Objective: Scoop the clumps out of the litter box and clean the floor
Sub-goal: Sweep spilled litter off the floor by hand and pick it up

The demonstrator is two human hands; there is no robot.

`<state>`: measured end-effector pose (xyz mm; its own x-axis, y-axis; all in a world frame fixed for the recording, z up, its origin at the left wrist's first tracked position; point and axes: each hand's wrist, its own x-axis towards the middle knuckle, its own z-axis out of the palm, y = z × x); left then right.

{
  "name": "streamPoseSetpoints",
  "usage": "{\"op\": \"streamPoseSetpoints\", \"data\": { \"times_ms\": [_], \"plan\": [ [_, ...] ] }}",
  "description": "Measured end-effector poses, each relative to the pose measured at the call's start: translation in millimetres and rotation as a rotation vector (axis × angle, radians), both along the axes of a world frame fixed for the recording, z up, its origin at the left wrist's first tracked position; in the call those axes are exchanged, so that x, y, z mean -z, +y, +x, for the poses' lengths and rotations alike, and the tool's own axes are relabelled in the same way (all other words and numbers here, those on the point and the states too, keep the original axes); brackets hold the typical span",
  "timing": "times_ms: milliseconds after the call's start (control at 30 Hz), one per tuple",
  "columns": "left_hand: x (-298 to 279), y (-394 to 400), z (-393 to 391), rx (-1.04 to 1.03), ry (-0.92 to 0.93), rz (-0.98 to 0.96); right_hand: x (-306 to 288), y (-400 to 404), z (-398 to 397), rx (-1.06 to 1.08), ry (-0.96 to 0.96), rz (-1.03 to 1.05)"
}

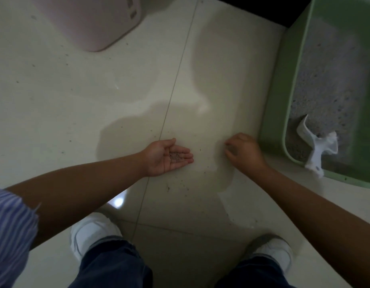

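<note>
Left hand (168,156) cupped, palm up, cradling litter grains (176,156); right hand (241,149) pinches floor (96,100) grains.

Glossy, smooth tiled floor (96,104) with reflections; matt green plastic litter box (284,84); coarse grey granular litter (325,84); smooth white plastic scoop (313,142); pale pink smooth plastic bin (101,23); striped cloth sleeve (9,225).

striped blue sleeve (9,235), dark trousers (113,265), white shoes (92,231)
</note>
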<state>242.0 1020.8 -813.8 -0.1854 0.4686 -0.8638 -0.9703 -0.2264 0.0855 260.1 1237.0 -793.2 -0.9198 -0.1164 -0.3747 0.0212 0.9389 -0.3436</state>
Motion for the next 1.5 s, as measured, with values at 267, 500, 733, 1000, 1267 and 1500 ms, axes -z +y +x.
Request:
{"op": "streamPoseSetpoints", "data": {
  "times_ms": [267, 500, 733, 1000, 1267, 1500],
  "plan": [
    [-14.7, -5.2, 5.6, -0.004, -0.002, -0.075, 21.9, -49.8, 2.3, -0.335, 0.001, -0.060],
    [-14.7, -0.2, 12.6, -0.001, -0.011, -0.093, 21.5, -28.5, 1.0, -0.421, 0.099, 0.055],
    [-14.9, 14.1, 10.7, 0.038, 0.004, -0.046, 12.0, 14.6, 16.7, -0.200, 0.040, 0.134],
    [-15.2, 12.0, 10.9, 0.069, 0.004, -0.044, 14.9, 32.7, 17.1, 0.072, -0.019, -0.026],
    [-14.0, 11.0, 9.2, 0.056, 0.008, -0.046, 19.6, 26.3, 26.4, -0.129, 0.112, 0.065],
    [-12.5, 10.4, 9.4, 0.047, 0.000, -0.056, 20.6, 22.1, 22.3, -0.206, -0.083, 0.172]
  ]
}}
